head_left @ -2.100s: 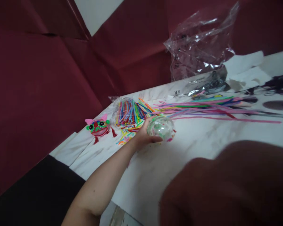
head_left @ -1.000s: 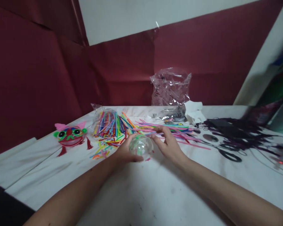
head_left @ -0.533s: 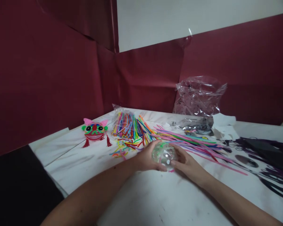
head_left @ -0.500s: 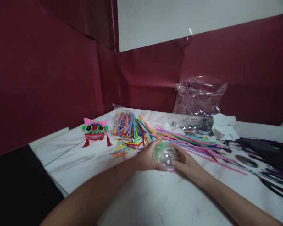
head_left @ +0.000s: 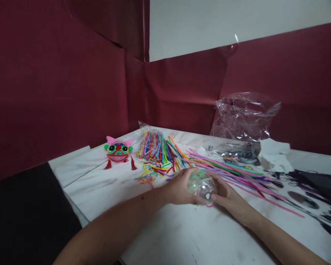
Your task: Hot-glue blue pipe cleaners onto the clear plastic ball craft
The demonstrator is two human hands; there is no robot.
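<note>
Between my two hands is a clear plastic ball (head_left: 205, 188), see-through and shiny, with green and pink bits showing on or through it. My left hand (head_left: 180, 188) curls round its left side, thumb along the lower front. From the right, my right hand (head_left: 228, 195) grips the ball with its thumb at the front and fingers behind. The ball is just above or on the marbled table; I cannot tell whether it touches. Loose pipe cleaners (head_left: 231, 169) in pink, green and purple lie directly behind my hands.
A lion-like face ornament (head_left: 117, 151) with pink ears and red tassels stands at the left. Behind are a bag of coloured pipe cleaners (head_left: 153, 145) and short cut pieces (head_left: 151, 172). Crumpled clear plastic (head_left: 245, 116), white paper (head_left: 274, 154) and a dark patterned sheet (head_left: 317, 187) lie to the right.
The whole view has shifted, so the table things appear slightly further right. Both hands keep hold of the clear ball, which looks slightly turned.
</note>
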